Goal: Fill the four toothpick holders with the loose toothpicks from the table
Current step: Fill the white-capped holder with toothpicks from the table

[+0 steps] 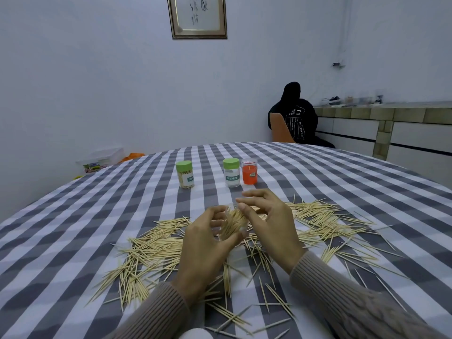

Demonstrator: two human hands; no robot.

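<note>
My left hand (208, 243) grips a clear toothpick holder (233, 225), tilted and packed with toothpicks, just above the table. My right hand (266, 216) hovers over its open mouth with fingers loosely curled, the thumb touching the toothpick tips. Loose toothpicks (151, 250) lie scattered across the checked tablecloth on both sides of my hands. Farther back stand a green-lidded holder (185, 174) full of toothpicks, a green-lidded holder (231, 172) that looks empty, and a clear-lidded orange holder (249, 171).
The round table (73, 216) carries a grey and white checked cloth. A person in black sits on a chair (281, 129) beyond the far edge. A tiled counter (391, 123) runs along the right wall. A plastic box (102, 159) lies past the left edge.
</note>
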